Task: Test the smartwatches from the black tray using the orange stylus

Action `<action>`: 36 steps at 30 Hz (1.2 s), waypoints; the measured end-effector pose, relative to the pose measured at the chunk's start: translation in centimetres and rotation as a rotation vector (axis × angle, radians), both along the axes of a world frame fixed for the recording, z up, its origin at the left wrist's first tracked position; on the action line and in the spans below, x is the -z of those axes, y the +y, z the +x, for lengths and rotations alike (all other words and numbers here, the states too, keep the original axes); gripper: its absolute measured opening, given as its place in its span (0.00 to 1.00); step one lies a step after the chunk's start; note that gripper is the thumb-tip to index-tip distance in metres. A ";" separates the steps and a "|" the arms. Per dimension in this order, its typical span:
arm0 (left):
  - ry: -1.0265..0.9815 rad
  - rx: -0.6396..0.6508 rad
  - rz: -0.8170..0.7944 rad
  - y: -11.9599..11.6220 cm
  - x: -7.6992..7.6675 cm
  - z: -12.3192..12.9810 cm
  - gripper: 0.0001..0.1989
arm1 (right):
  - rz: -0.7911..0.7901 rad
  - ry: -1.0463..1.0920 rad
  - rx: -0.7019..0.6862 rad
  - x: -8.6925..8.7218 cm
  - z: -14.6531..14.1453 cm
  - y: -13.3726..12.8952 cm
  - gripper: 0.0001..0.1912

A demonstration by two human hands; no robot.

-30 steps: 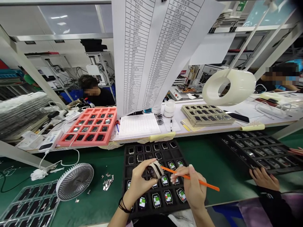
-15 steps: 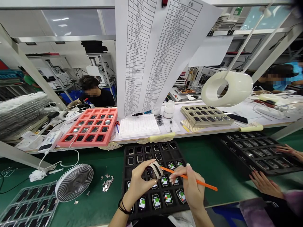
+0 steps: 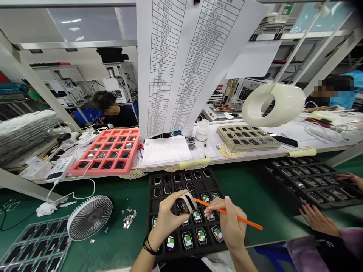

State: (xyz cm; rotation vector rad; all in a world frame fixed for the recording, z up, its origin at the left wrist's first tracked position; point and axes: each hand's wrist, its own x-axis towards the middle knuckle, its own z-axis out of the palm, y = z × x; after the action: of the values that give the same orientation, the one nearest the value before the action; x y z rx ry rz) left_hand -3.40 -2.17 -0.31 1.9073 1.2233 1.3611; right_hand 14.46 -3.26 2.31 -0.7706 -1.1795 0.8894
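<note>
My left hand [image 3: 170,215] pinches a watch case [image 3: 184,204] between thumb and fingers, tilted on its edge above the black foam tray [image 3: 198,184]. In my right hand [image 3: 231,223] is a thin orange stick [image 3: 249,223], its tip touching or very near the right side of the watch case. Below my hands, the tray holds rows of watches, several with lit green-and-white screens [image 3: 187,240]; those in the back rows are dark. My hands hide part of the middle rows.
A white fan [image 3: 90,218] and small metal scraps [image 3: 129,219] are at the left. On the shelf are a pink tray [image 3: 130,162] and a beige tray [image 3: 246,138]. A person's hands [image 3: 317,219] rest at a black tray [image 3: 303,177] on the right.
The view has shifted slightly. My hands keep nearly the same pose with the watch case and the orange stick. At the far right, the other person's upper hand has moved a little to the right.
</note>
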 end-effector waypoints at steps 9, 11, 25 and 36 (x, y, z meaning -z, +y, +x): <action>-0.004 0.013 -0.033 0.1 0.1 0.3 0.31 | -0.043 0.000 -0.050 0.3 -0.2 0.0 0.20; 0.000 0.010 -0.036 0.1 0.0 0.2 0.31 | -0.022 -0.010 -0.034 0.3 -0.2 0.0 0.20; 0.002 0.007 -0.018 -0.1 0.0 0.2 0.30 | -0.024 -0.044 -0.004 0.0 -0.3 0.0 0.21; -0.044 0.025 -0.005 -0.2 -0.3 0.3 0.31 | -0.121 0.088 0.075 -0.1 -0.1 0.4 0.22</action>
State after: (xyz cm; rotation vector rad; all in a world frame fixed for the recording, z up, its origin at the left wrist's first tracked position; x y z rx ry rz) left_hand -3.06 -2.36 -0.05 1.8730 1.1768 1.3792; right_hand 14.38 -2.84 2.43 -0.8594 -1.0206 0.9290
